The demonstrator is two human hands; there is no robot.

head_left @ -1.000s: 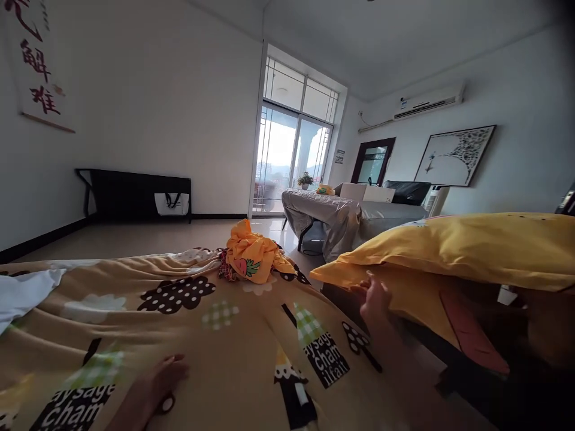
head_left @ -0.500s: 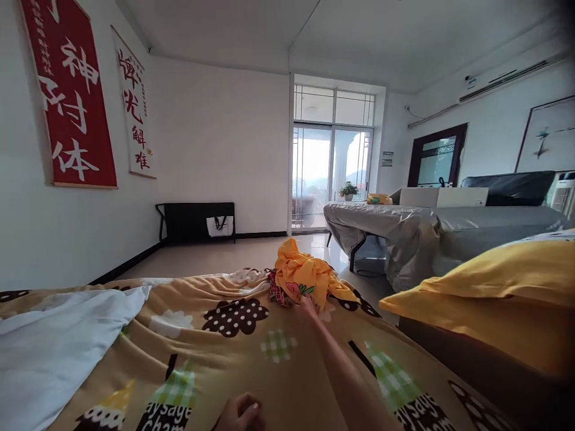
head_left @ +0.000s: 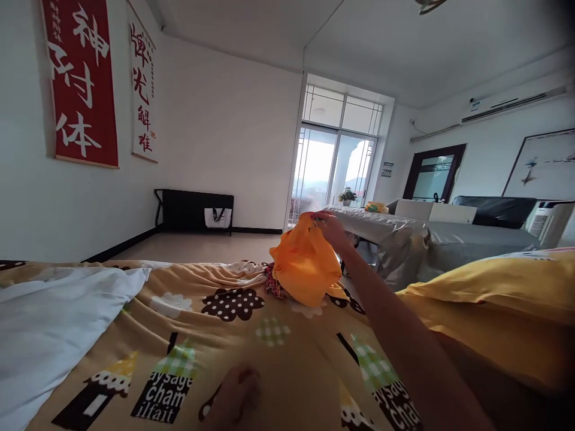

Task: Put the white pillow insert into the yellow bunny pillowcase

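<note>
My right hand [head_left: 330, 230] stretches forward to the far edge of the bed, its fingers closed on the top of an orange cloth [head_left: 305, 263]. The cloth hangs from the fingers in a loose bunch, its lower part resting on the bedding; whether it is a garment I cannot tell. A dark red plaid cloth [head_left: 274, 284] pokes out at its left side. Low in the view, my left hand [head_left: 238, 392] hovers over or rests on the patterned bed cover [head_left: 220, 353]. Its fingers look curled but are smeared by motion, and nothing shows in them.
White bedding [head_left: 58, 335] lies on the left and a yellow pillow [head_left: 494, 305] on the right. Beyond the bed, a table under a silvery cover [head_left: 381, 230] carries boxes. A black bench-like piece [head_left: 188, 212] with a white bag [head_left: 218, 217] stands by the wall.
My right hand has risen, drawing the top of the orange cloth up from its crumpled heap. My left hand has moved up slightly and become blurred. The view has tilted.
</note>
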